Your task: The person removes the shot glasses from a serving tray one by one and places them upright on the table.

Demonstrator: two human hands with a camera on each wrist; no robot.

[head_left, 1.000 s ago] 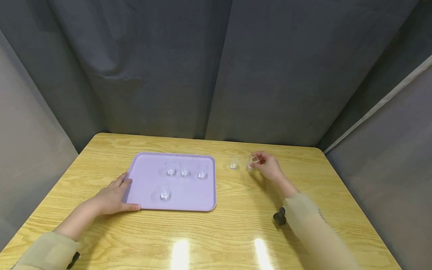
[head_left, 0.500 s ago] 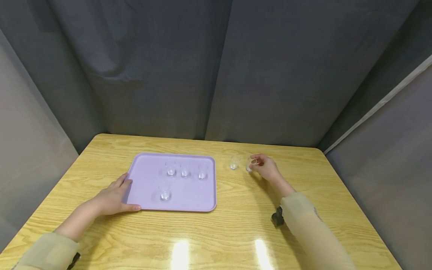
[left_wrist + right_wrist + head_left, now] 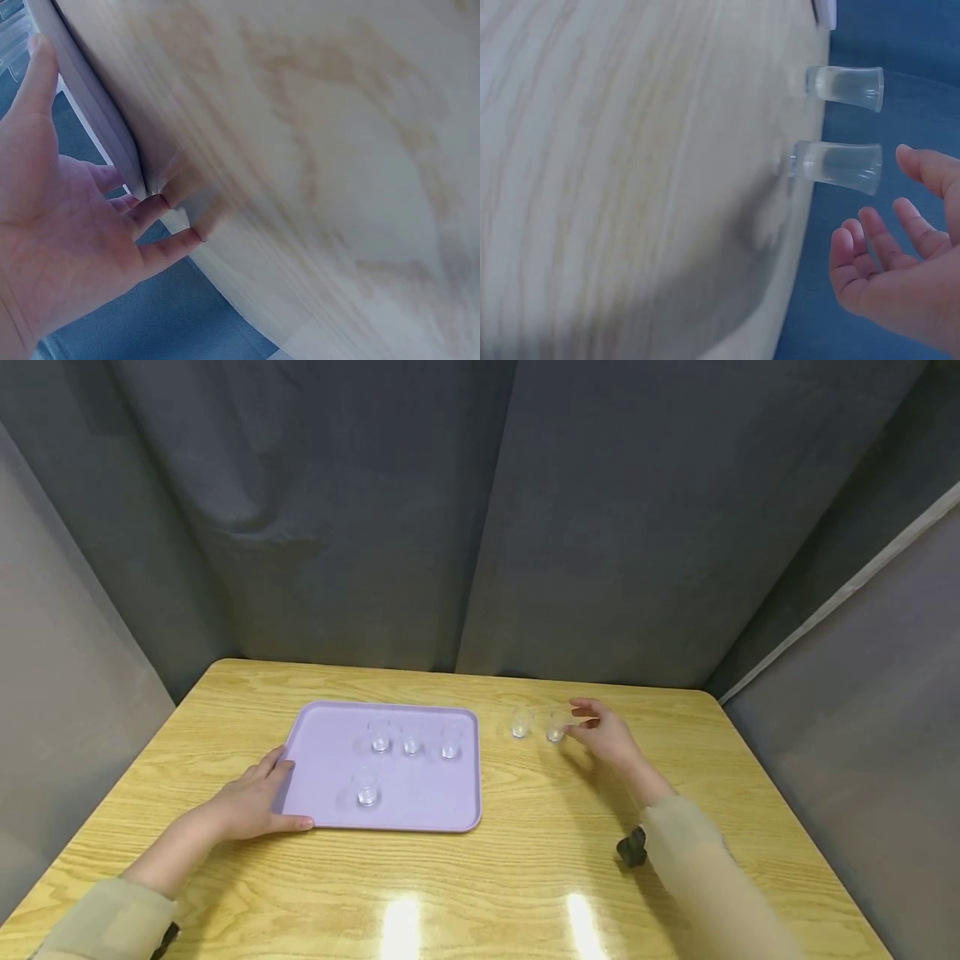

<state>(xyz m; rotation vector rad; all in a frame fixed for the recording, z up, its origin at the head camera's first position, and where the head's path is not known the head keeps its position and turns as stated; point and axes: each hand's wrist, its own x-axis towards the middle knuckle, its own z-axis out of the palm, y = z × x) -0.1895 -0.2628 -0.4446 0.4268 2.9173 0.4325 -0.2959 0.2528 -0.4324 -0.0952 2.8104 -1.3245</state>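
In the head view my right hand [image 3: 606, 739] is just to the right of a small clear glass [image 3: 555, 727] that stands upright on the table. The right wrist view shows a gap between the fingertips [image 3: 842, 241] and that glass [image 3: 840, 165], with the thumb and fingers apart and holding nothing. A second clear glass [image 3: 521, 723] stands to its left. My left hand [image 3: 243, 802] rests at the front left corner of a lilac tray [image 3: 315, 768]. Its thumb lies along the front rim and its fingers touch the left side; the left wrist view shows them spread.
Three clear glasses form a row towards the back of the tray, among them a middle glass [image 3: 412, 740]. Another glass [image 3: 367, 788] stands nearer the front. The wooden table [image 3: 450, 893] ends at a grey curtain [image 3: 375, 527] behind, with grey panels on both sides.
My right hand has let go of the right-hand glass and drawn back slightly to the right. That glass now stands alone on the table. The left hand and tray have stayed put.
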